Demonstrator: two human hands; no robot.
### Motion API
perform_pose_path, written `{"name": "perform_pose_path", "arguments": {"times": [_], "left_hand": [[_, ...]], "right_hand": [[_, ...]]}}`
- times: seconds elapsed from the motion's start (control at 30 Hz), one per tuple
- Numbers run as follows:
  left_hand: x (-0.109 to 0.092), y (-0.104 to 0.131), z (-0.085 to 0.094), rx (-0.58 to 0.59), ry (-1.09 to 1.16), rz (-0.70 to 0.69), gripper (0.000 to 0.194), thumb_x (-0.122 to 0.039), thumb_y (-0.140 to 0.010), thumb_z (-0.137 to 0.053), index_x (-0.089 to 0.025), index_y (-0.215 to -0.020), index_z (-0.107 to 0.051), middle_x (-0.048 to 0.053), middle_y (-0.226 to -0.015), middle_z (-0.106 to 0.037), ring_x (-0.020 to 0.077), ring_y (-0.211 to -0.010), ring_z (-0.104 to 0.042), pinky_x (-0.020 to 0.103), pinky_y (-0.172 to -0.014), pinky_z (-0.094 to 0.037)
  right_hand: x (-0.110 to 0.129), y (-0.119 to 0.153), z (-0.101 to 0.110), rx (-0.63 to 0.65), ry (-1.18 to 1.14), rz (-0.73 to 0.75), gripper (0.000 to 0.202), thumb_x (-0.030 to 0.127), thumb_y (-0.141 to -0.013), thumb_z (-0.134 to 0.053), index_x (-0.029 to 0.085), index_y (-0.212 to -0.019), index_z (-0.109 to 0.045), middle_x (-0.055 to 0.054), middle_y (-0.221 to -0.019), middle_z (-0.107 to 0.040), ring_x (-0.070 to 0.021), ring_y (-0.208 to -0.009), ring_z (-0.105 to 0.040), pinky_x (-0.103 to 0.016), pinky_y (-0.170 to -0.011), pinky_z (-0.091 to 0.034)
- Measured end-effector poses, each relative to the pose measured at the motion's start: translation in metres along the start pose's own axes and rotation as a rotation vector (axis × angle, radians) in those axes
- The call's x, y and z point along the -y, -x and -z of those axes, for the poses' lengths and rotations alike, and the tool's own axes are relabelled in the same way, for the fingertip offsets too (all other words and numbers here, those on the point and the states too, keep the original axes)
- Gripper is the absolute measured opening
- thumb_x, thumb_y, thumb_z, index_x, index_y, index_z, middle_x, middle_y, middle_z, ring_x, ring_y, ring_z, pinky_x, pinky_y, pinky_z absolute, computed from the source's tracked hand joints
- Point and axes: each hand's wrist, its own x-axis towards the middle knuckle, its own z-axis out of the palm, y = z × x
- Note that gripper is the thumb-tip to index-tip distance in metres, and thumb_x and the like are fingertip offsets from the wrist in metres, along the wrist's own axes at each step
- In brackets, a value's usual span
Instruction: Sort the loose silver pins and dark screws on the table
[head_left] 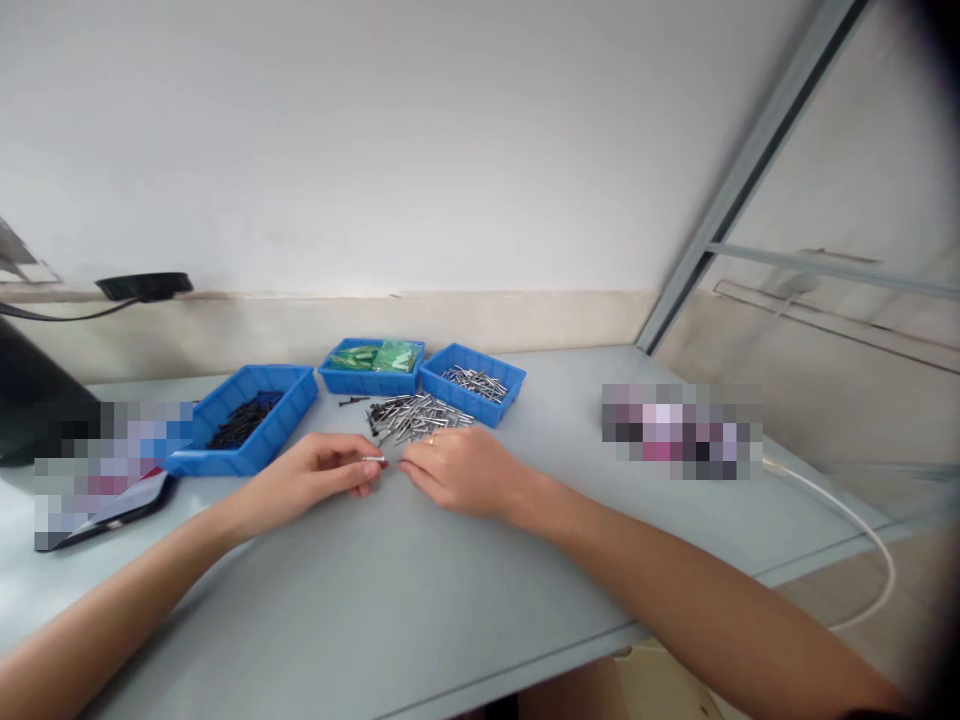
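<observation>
Between the thumb and fingers of my left hand [337, 468] is a thin silver metal pin [373, 459], its tip pointing right. My right hand [461, 470], with a ring on one finger, is closed just to the right of it; what its fingertips hold, if anything, is hidden. Right behind both hands lies a loose pile of silver pins [420, 412], with some dark pieces at its left side. A few black screws [354, 401] lie apart from the pile.
A blue bin [298, 405] with black screws stands at left. Behind the pile are a blue bin [371, 383] with green packets and another blue bin [493, 411] with silver pins. Blurred-out items lie on both sides; a white cable [889, 560] runs off the right.
</observation>
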Motion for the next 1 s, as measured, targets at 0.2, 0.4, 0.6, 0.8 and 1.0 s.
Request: {"name": "perform_pose_path", "arguments": {"times": [0.2,0.4,0.6,0.8,1.0], "left_hand": [[-0.001,0.0004,-0.0009,-0.1,-0.075,0.003,0.036,-0.05,-0.089,-0.052,-0.018,-0.083,-0.068,0.001,-0.073,-0.064,0.0155,-0.072,-0.059,0.025,-0.068,-0.048],[0.0,-0.0005,-0.0038,-0.088,-0.121,-0.011,0.036,-0.051,-0.089,-0.052,-0.019,-0.083,-0.068,0.001,-0.071,-0.062,0.0159,-0.07,-0.057,0.025,-0.064,-0.047],[0.0024,-0.0006,-0.0046,-0.13,-0.112,-0.036,0.035,-0.05,-0.089,-0.053,-0.019,-0.088,-0.068,0.002,-0.073,-0.063,0.0161,-0.07,-0.058,0.026,-0.063,-0.05],[0.0042,-0.0015,-0.0063,-0.183,-0.152,-0.039,0.032,-0.048,-0.085,-0.058,-0.02,-0.094,-0.072,0.003,-0.081,-0.07,0.017,-0.073,-0.062,0.025,-0.065,-0.052],[0.0025,-0.0003,-0.0066,-0.231,-0.169,-0.07,0.031,-0.047,-0.086,-0.057,-0.021,-0.091,-0.071,0.003,-0.083,-0.07,0.017,-0.073,-0.062,0.027,-0.066,-0.052]], "right_hand": [[0.0001,0.0007,-0.0001,0.0,-0.012,-0.029,0.025,0.027,-0.098,-0.043,0.018,-0.082,-0.061,-0.001,-0.077,-0.068,-0.0114,-0.069,-0.058,-0.026,-0.057,-0.025],[-0.0001,0.0007,-0.0014,-0.033,-0.026,-0.058,0.028,0.029,-0.099,-0.042,0.017,-0.08,-0.06,-0.002,-0.077,-0.068,-0.0124,-0.072,-0.06,-0.025,-0.059,-0.029],[0.0007,0.0004,-0.0004,-0.014,-0.034,-0.075,0.028,0.028,-0.099,-0.042,0.017,-0.082,-0.061,-0.003,-0.079,-0.069,-0.0125,-0.074,-0.061,-0.025,-0.061,-0.031],[0.0009,0.0,-0.0019,-0.027,-0.033,-0.085,0.028,0.029,-0.099,-0.042,0.017,-0.082,-0.06,-0.002,-0.079,-0.069,-0.0126,-0.072,-0.061,-0.025,-0.06,-0.03],[0.0011,0.0005,-0.0041,-0.053,-0.049,-0.064,0.022,0.03,-0.098,-0.043,0.018,-0.096,-0.062,-0.002,-0.082,-0.069,-0.014,-0.076,-0.061,-0.026,-0.062,-0.033]]}}
